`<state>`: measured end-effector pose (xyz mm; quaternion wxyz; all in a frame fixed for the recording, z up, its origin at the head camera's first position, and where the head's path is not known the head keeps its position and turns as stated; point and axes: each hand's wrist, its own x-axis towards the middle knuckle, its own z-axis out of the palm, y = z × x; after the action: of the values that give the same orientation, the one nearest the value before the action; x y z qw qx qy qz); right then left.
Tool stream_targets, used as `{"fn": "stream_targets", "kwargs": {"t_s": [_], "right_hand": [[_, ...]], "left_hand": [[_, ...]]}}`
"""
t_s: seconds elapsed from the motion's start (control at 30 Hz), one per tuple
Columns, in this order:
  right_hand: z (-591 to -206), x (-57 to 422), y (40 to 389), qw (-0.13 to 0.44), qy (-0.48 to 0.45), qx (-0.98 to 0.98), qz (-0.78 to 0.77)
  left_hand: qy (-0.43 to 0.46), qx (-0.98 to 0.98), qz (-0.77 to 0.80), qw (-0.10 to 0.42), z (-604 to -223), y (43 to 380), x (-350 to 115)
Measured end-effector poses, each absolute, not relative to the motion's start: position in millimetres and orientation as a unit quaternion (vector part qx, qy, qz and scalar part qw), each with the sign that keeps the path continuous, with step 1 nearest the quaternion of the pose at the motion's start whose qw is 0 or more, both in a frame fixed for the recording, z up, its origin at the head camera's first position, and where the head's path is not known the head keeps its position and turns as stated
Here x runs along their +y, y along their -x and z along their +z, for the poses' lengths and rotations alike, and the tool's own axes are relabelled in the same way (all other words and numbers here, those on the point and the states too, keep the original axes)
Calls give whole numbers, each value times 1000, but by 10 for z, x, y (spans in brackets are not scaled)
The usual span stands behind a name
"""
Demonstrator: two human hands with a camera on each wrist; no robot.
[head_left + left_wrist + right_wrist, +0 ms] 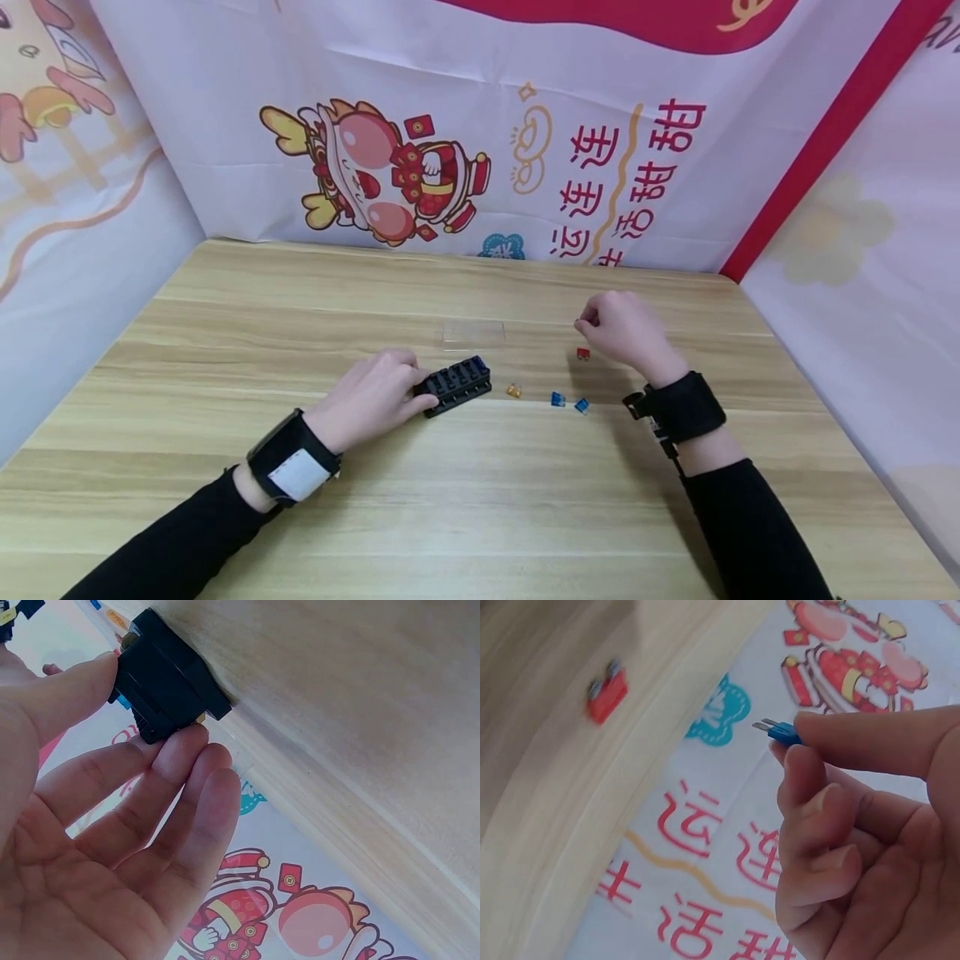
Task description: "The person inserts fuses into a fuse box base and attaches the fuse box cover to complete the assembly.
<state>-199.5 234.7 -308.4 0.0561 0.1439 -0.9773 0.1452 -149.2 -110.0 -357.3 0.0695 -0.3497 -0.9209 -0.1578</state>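
A black fuse block (457,383) with a row of slots lies on the table, one end between the thumb and fingers of my left hand (375,396). In the left wrist view that block (169,679) shows its end, pinched by thumb and fingertips. My right hand (626,329) is raised over the table to the right. Between its thumb and index finger it pinches a blue blade fuse (784,733), metal prongs pointing outward. Below that hand lies a red blade fuse (582,354). Two blue fuses (558,399) and an orange-yellow fuse (513,390) lie right of the block.
A clear plastic cover (472,335) lies on the wooden table (420,517) behind the fuse block. Printed cloth (450,75) hangs along the table's back edge and at both sides.
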Motion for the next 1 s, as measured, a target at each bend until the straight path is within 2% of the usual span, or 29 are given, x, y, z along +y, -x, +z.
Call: {"fn": "stream_targets", "kwargs": {"t_s": [1.0], "right_hand": [[-2945,1868,1812,92,-171,-959,206]], "left_hand": [[352,-919,-159,74,-3574,1481,-1115]]}}
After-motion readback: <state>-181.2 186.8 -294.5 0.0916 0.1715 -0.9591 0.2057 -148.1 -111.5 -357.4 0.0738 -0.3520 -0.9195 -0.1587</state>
